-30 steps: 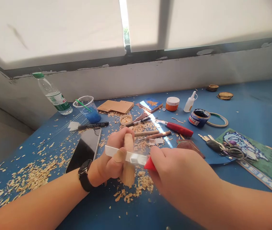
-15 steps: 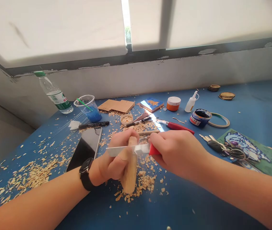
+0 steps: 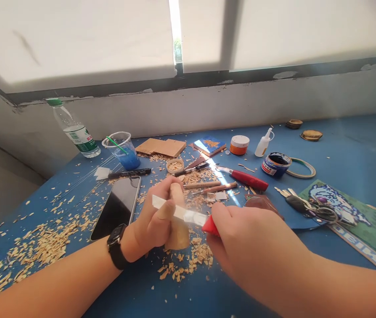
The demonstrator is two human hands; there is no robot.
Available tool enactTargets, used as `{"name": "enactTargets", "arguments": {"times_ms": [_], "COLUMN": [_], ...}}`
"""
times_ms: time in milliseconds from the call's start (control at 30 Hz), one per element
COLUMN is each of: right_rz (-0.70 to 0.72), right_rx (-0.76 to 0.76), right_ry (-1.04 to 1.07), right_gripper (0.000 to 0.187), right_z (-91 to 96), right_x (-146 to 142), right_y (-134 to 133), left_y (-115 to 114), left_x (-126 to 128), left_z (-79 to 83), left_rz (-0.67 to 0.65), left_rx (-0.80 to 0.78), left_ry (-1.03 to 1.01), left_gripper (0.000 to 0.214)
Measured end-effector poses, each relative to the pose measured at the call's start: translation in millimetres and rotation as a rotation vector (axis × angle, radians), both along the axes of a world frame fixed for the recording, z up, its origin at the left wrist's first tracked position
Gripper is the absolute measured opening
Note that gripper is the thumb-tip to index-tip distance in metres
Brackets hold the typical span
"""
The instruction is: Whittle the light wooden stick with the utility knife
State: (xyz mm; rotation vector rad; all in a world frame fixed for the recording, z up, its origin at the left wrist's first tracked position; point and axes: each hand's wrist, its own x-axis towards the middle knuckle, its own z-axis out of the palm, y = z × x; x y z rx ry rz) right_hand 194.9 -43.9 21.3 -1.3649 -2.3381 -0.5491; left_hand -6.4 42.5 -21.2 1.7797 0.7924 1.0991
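My left hand (image 3: 157, 216), with a black watch (image 3: 117, 243) on its wrist, is closed round a pale piece of wood (image 3: 178, 236) held above the table. In my right hand (image 3: 244, 238) is the red handle of a carving knife (image 3: 188, 216). Its blade lies across the wood, and my left thumb is up against the blade's back or side; I cannot tell which. The blade is slightly blurred. Beneath the wood, a heap of wood shavings (image 3: 188, 263) covers part of the blue table.
Left of my hands lie a phone (image 3: 118, 205) and a black marker (image 3: 130, 172). Farther back stand a water bottle (image 3: 77, 132) and a plastic cup (image 3: 128, 154). A red-handled tool (image 3: 249, 179), an ink jar (image 3: 275, 165) and keys (image 3: 297, 203) are at the right.
My right hand has moved nearer to me, and the knife's handle end has dropped, so the blade now slants. The wood's near end has tipped and looks shorter.
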Motion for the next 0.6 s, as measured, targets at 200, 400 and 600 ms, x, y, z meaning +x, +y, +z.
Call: {"name": "enactTargets", "arguments": {"times_ms": [200,400,600], "right_rz": [-0.052,0.009,-0.072], "right_rx": [0.012,0.015,-0.135], "right_ry": [-0.046,-0.019,-0.036], "right_gripper": [0.026,0.028,0.026], "right_z": [-2.8,3.3,1.6], "right_x": [1.7,2.9,3.7], "right_y": [1.8,4.8,6.8], "left_y": [1.7,3.6,4.5], "left_x": [2.3,-0.3,1.9], "left_z": [2.7,0.3,5.6], "left_rz": [-0.022,-0.037,-0.095], "left_rx": [-0.009,-0.037,-0.012], "left_ry": [0.02,0.024,0.057], "left_gripper": [0.063,0.053,0.058]}}
